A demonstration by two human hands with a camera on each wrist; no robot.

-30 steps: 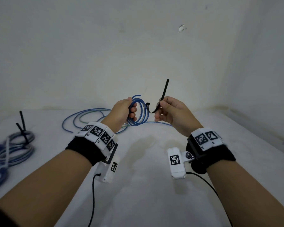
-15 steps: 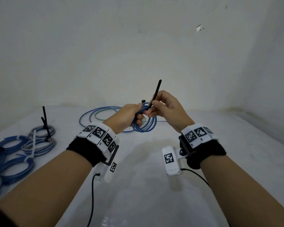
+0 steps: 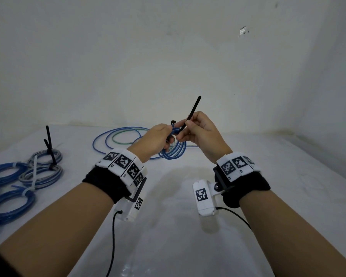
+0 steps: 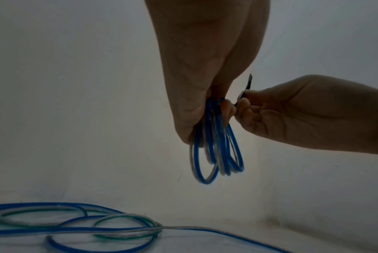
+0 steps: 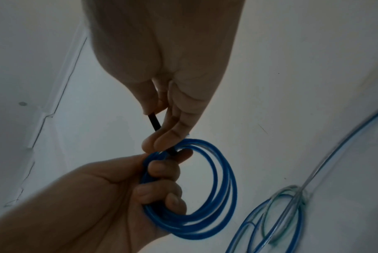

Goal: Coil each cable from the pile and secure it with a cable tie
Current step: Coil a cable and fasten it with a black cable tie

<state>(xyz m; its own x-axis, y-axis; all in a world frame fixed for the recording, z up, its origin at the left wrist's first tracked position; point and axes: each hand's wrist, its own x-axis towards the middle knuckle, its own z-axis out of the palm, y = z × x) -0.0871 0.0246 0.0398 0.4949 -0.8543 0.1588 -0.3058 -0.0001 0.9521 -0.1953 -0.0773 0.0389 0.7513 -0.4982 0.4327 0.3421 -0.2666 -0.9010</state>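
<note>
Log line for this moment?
left hand grips blue coil | right hand pinches black cable tie at coil | tie not cinched

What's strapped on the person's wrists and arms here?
Bare forearms. The left hand and right hand each have a black wrist wrap topped by a white band of black square markers. A white camera block with a marker hangs under each wrist, trailing a black cable.

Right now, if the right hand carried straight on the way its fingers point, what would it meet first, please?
Most likely the left hand gripping the blue coil. The right hand, pinching the black tie, already has its fingertips at the coil's top, though whether they touch is unclear.
</note>
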